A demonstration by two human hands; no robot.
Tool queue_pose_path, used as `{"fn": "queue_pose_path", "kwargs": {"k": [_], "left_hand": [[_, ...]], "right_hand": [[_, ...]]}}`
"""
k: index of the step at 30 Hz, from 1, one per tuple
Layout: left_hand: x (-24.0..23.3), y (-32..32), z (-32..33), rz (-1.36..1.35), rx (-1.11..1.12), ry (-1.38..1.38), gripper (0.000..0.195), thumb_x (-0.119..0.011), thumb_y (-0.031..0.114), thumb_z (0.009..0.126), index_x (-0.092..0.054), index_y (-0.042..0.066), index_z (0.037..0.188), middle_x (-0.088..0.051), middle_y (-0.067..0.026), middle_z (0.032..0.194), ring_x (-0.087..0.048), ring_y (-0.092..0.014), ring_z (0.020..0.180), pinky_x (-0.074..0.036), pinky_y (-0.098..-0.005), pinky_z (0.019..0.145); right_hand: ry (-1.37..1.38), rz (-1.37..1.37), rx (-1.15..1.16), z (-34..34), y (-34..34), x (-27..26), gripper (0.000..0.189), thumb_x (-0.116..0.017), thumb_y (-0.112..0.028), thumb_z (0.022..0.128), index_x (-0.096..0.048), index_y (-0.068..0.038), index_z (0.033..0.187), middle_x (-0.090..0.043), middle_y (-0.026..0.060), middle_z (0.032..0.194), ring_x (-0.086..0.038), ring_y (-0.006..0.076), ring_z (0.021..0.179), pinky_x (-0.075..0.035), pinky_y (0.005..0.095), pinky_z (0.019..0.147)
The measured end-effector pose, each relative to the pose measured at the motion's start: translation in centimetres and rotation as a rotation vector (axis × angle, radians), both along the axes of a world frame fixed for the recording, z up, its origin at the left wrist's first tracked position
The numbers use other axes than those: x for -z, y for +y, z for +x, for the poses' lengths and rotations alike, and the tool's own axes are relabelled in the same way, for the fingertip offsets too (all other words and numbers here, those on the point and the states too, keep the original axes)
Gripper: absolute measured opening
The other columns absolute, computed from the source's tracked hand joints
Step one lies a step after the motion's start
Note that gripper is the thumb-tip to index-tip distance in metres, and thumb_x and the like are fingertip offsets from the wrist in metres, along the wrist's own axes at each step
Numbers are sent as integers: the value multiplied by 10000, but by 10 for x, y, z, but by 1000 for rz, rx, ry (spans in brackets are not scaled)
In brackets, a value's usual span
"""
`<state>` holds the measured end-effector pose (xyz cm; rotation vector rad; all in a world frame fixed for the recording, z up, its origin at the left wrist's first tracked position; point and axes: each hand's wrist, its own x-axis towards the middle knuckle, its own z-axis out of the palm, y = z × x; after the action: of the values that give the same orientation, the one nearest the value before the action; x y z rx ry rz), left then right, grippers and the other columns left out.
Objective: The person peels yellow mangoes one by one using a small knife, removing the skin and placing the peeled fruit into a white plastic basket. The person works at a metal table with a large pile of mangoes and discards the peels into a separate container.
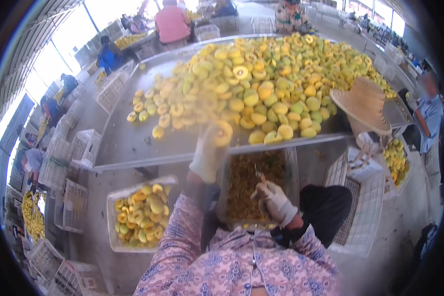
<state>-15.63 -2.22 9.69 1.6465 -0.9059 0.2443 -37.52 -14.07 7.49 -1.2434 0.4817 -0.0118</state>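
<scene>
My left hand, in a whitish glove, holds a halved yellow fruit, likely a peach, with its cut face up, over the near edge of the metal table. My gloved right hand grips a small tool with an orange-brown handle and a metal tip; its exact kind cannot be told. Below the tool, a crate between my knees holds brown pits or scraps. A large heap of yellow-green fruit halves lies on the table beyond my hands.
A white crate of fruit halves stands at my left. An empty white crate is at my right, near a person in a straw hat. Another person sits farther right. Stacked crates stand at the far left.
</scene>
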Motion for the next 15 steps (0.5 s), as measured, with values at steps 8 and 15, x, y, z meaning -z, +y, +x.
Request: {"fn": "queue_pose_path", "kwargs": {"k": [8,15], "left_hand": [[0,26,-62,-1,-100,183,289,-487,406,1027,-544,170,1185,-579,-19,1048,-585,-140,922,-514,-279,723],[-1,31,-91,-52,-56,175,345,-476,450,1030,-539,135,1153,-603,-62,1063,-599,-176,913,-527,-327,748]], "right_hand": [[-84,-175,-78,0,34,-50,357,-507,-369,1019,-557,-26,935,-486,-15,565,-428,67,393,-319,219,377],[-70,-191,-97,-3,47,-54,334,-511,-354,1024,-553,-29,958,-497,-17,586,-433,60,396,-337,222,366]]}}
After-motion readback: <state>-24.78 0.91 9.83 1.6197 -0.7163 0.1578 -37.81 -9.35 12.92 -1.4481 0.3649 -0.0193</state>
